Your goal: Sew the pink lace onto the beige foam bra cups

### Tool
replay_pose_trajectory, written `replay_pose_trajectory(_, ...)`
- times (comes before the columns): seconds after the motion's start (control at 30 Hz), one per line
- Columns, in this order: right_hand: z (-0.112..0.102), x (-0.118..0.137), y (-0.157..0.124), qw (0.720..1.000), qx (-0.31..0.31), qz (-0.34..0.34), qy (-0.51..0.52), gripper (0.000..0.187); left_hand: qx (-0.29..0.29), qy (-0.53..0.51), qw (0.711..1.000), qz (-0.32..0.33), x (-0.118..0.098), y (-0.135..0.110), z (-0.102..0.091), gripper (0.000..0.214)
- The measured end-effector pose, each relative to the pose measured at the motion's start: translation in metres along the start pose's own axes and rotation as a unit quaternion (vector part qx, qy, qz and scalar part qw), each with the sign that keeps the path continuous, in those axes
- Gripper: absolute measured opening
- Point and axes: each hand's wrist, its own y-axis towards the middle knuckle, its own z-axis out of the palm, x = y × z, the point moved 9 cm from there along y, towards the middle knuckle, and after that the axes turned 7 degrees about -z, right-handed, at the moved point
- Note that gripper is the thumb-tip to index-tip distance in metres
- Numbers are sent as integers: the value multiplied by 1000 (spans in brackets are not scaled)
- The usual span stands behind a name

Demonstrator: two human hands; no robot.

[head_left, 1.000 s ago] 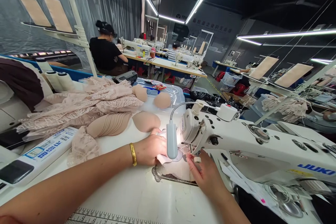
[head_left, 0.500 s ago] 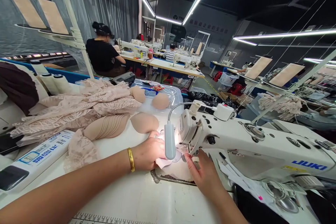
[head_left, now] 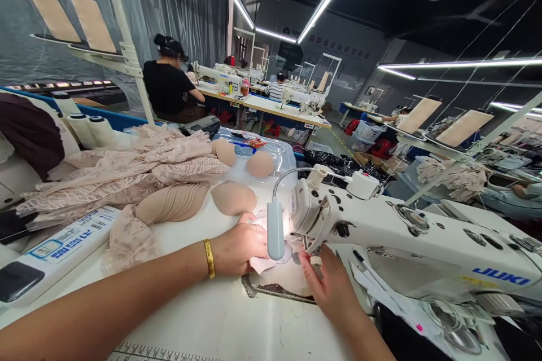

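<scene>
Well, hardly anything has moved at the sewing machine (head_left: 406, 237) over the last second. The left hand (head_left: 241, 245) has stayed just left of the needle area, its fingers laid over a pale pink cloth (head_left: 261, 264); whether they pinch it or only press it down, I can't tell, since the grey lamp (head_left: 275, 231) hides the fingertips. That cloth is where it was, lying on the machine bed under the lamplight, one edge poking out below the left fingers.

The right hand (head_left: 334, 279) has also kept its place, close beside the needle end, thumb and forefinger slightly apart and reaching toward the cloth. Part of that hand is behind the machine's fittings, so I can't say if it has hold of anything.

What does differ is the whole outlook, which has swung and tilted a little since half a second ago: the thread cones (head_left: 93, 22) on the left and the co-worker (head_left: 169, 87) in black now appear slightly farther right. The fanned stack of beige pads (head_left: 173, 203), the single pad (head_left: 234, 198) beside it and the heaped lace (head_left: 127, 163) lie unchanged on the white table (head_left: 203, 316).
</scene>
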Motion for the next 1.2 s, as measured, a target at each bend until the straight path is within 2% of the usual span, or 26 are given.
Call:
replay_pose_trajectory(0.13, -2, 3, 0, 1000, -11, -18, -15, 11, 1, -27, 1000, -13, 1, 0, 0, 14)
replay_pose_trajectory(0.43, 2, 9, -3, 999, 7, -48, -12, 16, -14, 21, 1000, 5, -8, -10, 1, 6)
replay_pose_trajectory(0.53, 10, 15, -4, 996, 52, -70, -14, 22, -20, 39, 999, 18, -13, -13, 0, 7)
replay_pose_trajectory(0.73, 32, 35, -8, 975, 196, -98, 42, 23, -31, 39, 998, 42, -28, -17, -3, 19)
replay_pose_trajectory(0.9, 37, 37, -8, 968, 235, -77, 48, 23, -4, 53, 997, 48, -43, -21, -4, 19)
replay_pose_trajectory(1.0, 40, 33, -9, 967, 244, -60, 47, 23, -9, 66, 997, 46, -47, -22, -4, 15)
replay_pose_trajectory(1.2, 42, 22, -8, 976, 211, -36, 41, 26, -59, 66, 996, 33, -39, -16, -2, 18)
